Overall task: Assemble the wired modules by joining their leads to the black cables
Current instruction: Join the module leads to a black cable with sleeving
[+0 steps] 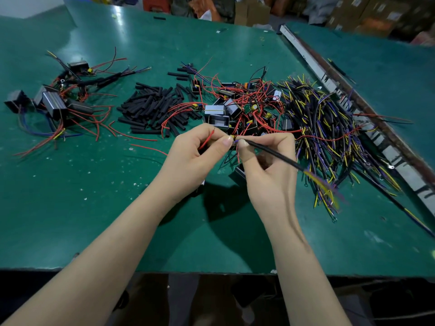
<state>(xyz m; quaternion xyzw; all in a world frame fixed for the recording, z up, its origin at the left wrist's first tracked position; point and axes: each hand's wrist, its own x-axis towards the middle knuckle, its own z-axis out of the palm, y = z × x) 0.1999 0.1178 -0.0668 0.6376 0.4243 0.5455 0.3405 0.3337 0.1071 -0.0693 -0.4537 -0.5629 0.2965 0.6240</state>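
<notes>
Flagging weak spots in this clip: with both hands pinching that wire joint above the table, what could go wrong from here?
The left hand pinches a thin red lead and the right hand a black cable; the small joint could slip apart. The cable's loose tail hangs beside the black cable pile and might snag it.

A green table (117, 220) fills most of the frame, speckled with small white flecks at lower left. A worn white strip (334, 90) runs diagonally down the right side, beside a 2nd green surface (388, 74) at upper right. Cardboard boxes (251, 12) and orange bags (200, 4) crowd the top edge, blurred.
</notes>
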